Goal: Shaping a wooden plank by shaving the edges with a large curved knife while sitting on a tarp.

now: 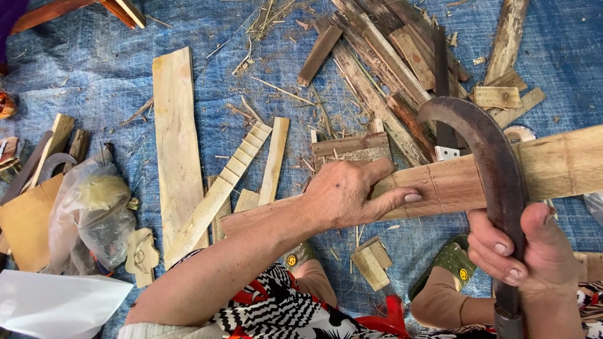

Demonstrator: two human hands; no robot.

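Observation:
My left hand [352,191] grips a long split bamboo slat [559,164] that runs from lower left to the right edge, held level above the blue tarp. My right hand [531,251] is closed on the handle of a dark curved sickle-like knife [487,144]. The curved blade arches over the slat, its edge lying across the slat just right of my left fingertips. The handle's lower end runs out of the bottom of the view.
A blue tarp [107,69] covers the floor, littered with bamboo slats, splinters and a wide pale plank [176,144]. A heap of dark split pieces [389,69] lies at top centre. Plastic bags [88,213] sit at left. My feet in green sandals [449,260] are below the slat.

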